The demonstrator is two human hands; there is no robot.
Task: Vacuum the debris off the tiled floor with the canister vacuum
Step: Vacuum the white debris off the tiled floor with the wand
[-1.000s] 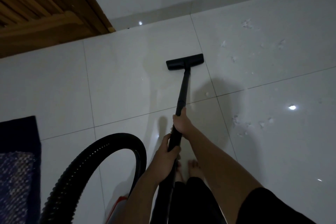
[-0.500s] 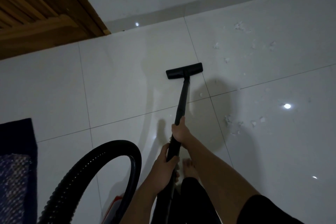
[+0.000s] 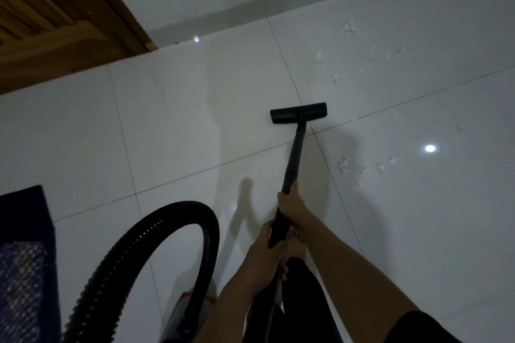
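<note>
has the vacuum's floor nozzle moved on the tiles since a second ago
Yes. The floor nozzle has come back toward the person and slightly right: it was well beyond the grout crossing, and now sits just past it, straddling the grout line.

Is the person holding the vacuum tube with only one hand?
No, the right hand grips the black tube nearer the floor head, and the left hand grips it closer to the body.
</note>
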